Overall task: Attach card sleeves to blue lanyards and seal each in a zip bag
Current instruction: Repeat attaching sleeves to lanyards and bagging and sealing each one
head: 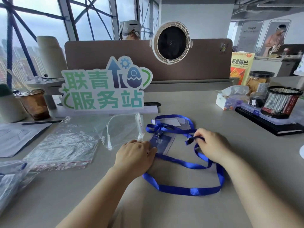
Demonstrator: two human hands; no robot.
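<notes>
A blue lanyard (181,190) lies looped on the grey desk in front of me. My right hand (212,145) pinches its strap just behind the black clip (190,141). My left hand (136,155) rests on the lower left corner of a card sleeve (162,143) holding a dark blue card, its fingers partly hiding that edge. Behind them lies a second blue lanyard (172,127) clipped to another clear card sleeve (174,122). An open zip bag (121,129) lies left of the sleeves, and a flat stack of zip bags (64,145) lies further left.
A green and blue sign (105,86) stands behind the bags. An iced drink cup (33,104) stands at the far left. A tissue box (230,99), jars and a mesh pen holder (281,102) sit at the right. More bags (13,176) lie at the left edge.
</notes>
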